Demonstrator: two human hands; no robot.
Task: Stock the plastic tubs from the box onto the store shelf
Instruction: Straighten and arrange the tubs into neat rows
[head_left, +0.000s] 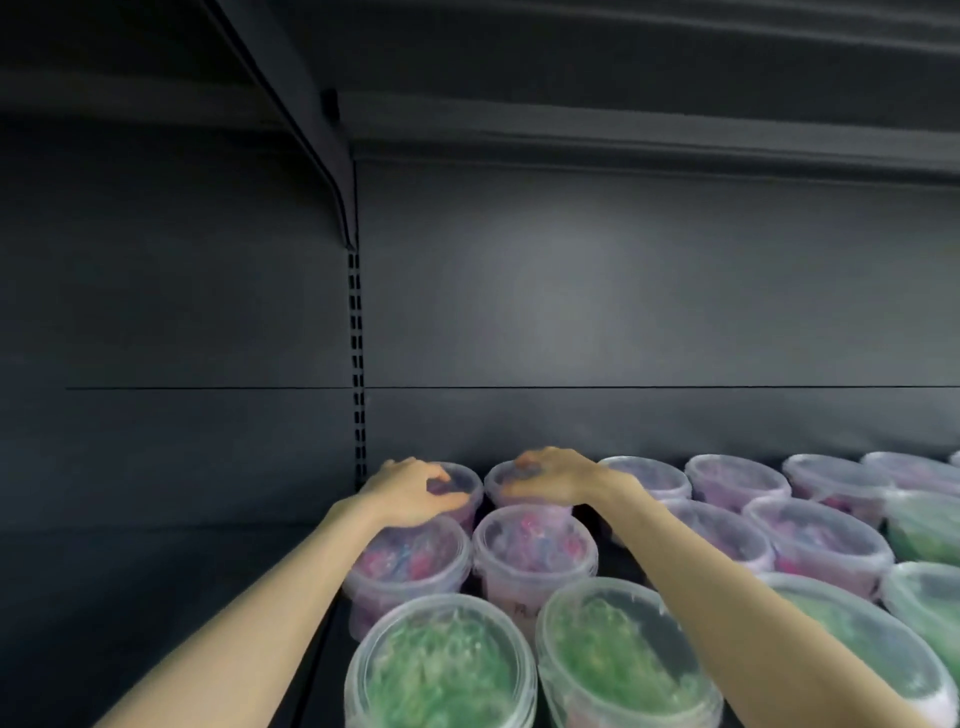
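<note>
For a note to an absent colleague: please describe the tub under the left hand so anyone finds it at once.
Find the slotted strip in the dark back wall. Beside its foot, the corner tub is leftmost in the back row of pink-filled tubs. Unlike its neighbour, which the right hand holds, it is held by the left hand.

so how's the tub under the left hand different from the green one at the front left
The back-corner tub holds pink and blue contents; the front green tub holds green shreds. The back-corner tub stands in the rear row, the front green tub nearest the camera. The left hand grips the back-corner tub from above, the right hand the neighbouring tub; no hand touches the front green tub. Both are clear, round, lidded, upright.
</note>
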